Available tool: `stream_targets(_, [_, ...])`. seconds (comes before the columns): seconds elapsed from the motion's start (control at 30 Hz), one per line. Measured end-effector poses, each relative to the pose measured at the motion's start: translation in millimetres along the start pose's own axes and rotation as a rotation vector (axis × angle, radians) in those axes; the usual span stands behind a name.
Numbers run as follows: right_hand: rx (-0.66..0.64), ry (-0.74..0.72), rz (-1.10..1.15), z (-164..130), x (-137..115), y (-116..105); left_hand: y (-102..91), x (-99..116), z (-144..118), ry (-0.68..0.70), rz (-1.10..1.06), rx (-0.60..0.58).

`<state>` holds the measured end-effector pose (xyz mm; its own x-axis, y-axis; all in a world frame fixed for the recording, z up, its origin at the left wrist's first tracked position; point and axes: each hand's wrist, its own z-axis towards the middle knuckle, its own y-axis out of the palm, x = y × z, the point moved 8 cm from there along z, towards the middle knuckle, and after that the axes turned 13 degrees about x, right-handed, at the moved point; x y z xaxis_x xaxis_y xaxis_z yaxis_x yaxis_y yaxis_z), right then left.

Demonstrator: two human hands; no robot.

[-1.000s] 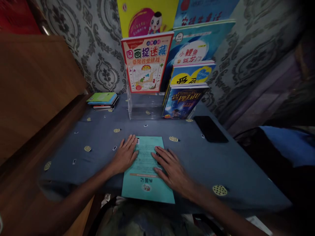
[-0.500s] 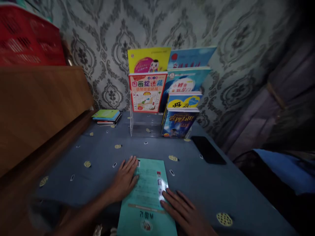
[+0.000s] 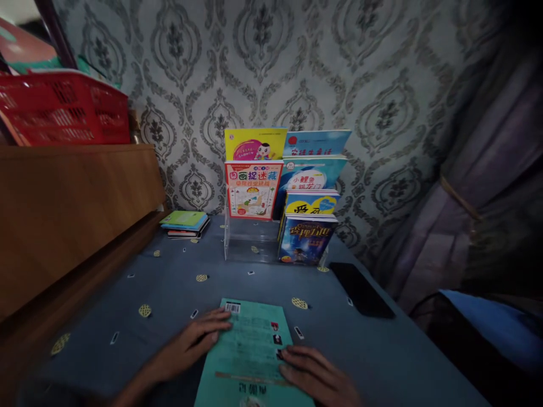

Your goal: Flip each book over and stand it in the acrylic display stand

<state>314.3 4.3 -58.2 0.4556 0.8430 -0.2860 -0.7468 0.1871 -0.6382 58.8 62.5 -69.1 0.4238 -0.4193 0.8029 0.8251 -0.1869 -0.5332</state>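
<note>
A teal book (image 3: 250,345) lies flat on the table near me, its text upside down from my side and a barcode at its far left corner. My left hand (image 3: 190,345) rests on the book's left edge near that corner, fingers stretched out. On the right edge lies my right hand (image 3: 316,370), its fingers extended over the border. Neither hand is wrapped around the book. Its near end runs out of view at the bottom.
A clear stand (image 3: 252,251) holds several upright books, including a dark blue one (image 3: 306,242) and a red-bordered one (image 3: 253,189). Left is a small book stack (image 3: 185,221); right lies a black phone-like slab (image 3: 362,289). A red basket (image 3: 68,107) sits on the wooden cabinet (image 3: 80,198).
My view has tilted up, so everything sits lower in the picture. My left hand has slid slightly left and toward me, uncovering the barcode. My right hand remains on the right edge.
</note>
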Motion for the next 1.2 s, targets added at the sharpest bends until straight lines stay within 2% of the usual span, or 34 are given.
stream_targets(0.07, [0.069,0.073,0.093,14.1,8.2,-6.9,-9.7,7.3,-0.7,-0.054,-0.135,0.02])
stream_targets(0.17, [0.2,0.187,0.227,38.8,17.6,-19.0,-17.5,17.9,3.3,-0.014,-0.317,0.062])
stream_targets(0.23, [0.246,0.306,0.264,55.8,23.5,-23.4,-18.7,17.0,9.7,0.002,-0.371,0.119])
stream_targets(0.33, [0.295,0.519,0.255,77.2,32.9,-25.6,-18.4,7.9,23.0,-0.053,-0.423,0.26])
stream_targets(0.43, [0.382,0.625,0.278,91.7,41.0,-25.3,-19.4,1.2,36.4,-0.128,-0.455,0.423])
stream_targets(0.53, [0.462,0.662,0.292,96.5,51.4,-21.7,-21.4,-5.6,46.6,-0.218,-0.414,0.546])
stream_targets(0.7, [0.506,0.724,0.324,94.6,64.5,-13.4,-23.7,-17.1,54.8,-0.338,-0.273,0.625])
stream_targets(0.93, [0.504,0.745,0.457,117.9,79.3,-10.5,-31.1,6.9,78.6,-0.357,-0.273,0.593])
stream_targets(1.0, [0.538,0.713,0.415,123.4,80.6,-15.2,-34.1,11.3,83.6,-0.368,-0.276,0.597])
stream_targets(1.13, [0.642,0.657,0.255,123.0,77.6,-26.3,-45.8,8.3,84.9,-0.332,-0.254,0.71])
stream_targets(1.2, [0.669,0.66,0.215,121.4,77.6,-28.3,-45.4,4.9,87.0,-0.312,-0.237,0.691])
